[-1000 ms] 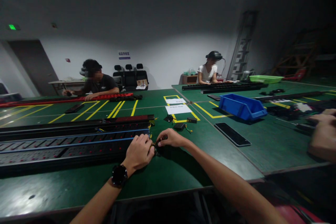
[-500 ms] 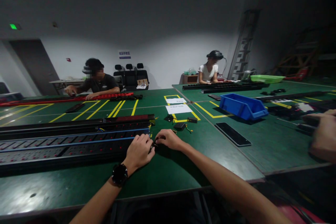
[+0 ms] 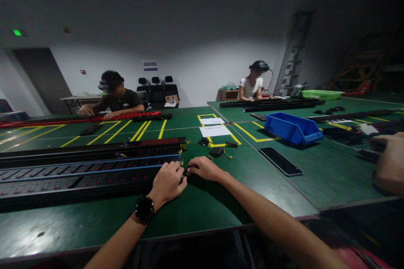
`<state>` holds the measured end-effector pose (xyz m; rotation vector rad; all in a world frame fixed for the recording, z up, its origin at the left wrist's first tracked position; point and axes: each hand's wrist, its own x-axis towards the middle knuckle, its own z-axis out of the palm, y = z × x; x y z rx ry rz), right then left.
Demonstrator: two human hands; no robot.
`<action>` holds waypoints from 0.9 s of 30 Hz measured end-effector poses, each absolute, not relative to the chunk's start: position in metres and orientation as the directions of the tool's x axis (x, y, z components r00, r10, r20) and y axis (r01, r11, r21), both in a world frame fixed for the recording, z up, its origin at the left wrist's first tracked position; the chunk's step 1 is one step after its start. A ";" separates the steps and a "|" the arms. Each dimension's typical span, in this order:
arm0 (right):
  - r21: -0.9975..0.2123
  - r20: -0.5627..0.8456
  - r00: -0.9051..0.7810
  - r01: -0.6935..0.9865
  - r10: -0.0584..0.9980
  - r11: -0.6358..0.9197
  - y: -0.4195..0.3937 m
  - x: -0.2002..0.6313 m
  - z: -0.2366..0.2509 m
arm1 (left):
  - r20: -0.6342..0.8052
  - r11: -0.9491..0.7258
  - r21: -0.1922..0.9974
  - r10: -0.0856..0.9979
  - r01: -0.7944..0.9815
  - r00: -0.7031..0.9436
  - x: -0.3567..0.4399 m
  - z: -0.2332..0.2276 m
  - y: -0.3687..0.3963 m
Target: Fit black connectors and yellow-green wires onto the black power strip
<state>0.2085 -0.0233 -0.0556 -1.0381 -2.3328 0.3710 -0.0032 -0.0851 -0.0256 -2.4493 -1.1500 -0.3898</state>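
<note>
My left hand (image 3: 168,181), with a black watch on its wrist, rests curled at the right end of a long black power strip (image 3: 104,176) with rows of red-dotted sockets. My right hand (image 3: 204,168) meets it there, fingertips pinched together. Between the fingertips shows a bit of a small dark piece (image 3: 187,172); most of it is hidden, so I cannot tell its kind. Just beyond the hands lie a flat black module (image 3: 216,151) with yellow-green wires and a few small black parts (image 3: 204,141).
Behind the strip lies another black rail (image 3: 154,143). To the right are a phone (image 3: 280,161), a blue bin (image 3: 293,128) and a co-worker's hand (image 3: 389,164) near a screwdriver (image 3: 368,154). Two people work across the green table (image 3: 268,197). White paper labels (image 3: 215,130) lie mid-table.
My hands stay at the strip's end, with only a very slight shift of the fingers. The parts on the table keep their places.
</note>
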 end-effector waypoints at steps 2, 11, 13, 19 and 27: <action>-0.465 0.355 -0.552 0.596 0.754 0.655 -0.025 0.209 -0.051 | 0.414 -0.574 -0.241 0.668 0.783 0.618 -0.003 -0.026 -0.085; -0.394 0.292 -0.566 0.663 0.771 0.636 -0.032 0.211 -0.041 | 0.430 -0.576 -0.226 0.664 0.785 0.611 -0.004 -0.027 -0.085; -0.372 0.296 -0.564 0.675 0.770 0.637 -0.031 0.211 -0.044 | 0.431 -0.576 -0.222 0.666 0.787 0.609 -0.003 -0.027 -0.085; -0.337 0.305 -0.574 0.681 0.760 0.650 -0.028 0.212 -0.048 | 0.436 -0.580 -0.217 0.662 0.785 0.610 -0.004 -0.028 -0.085; -0.330 0.304 -0.571 0.688 0.763 0.647 -0.029 0.211 -0.048 | 0.420 -0.579 -0.221 0.669 0.784 0.613 -0.004 -0.027 -0.084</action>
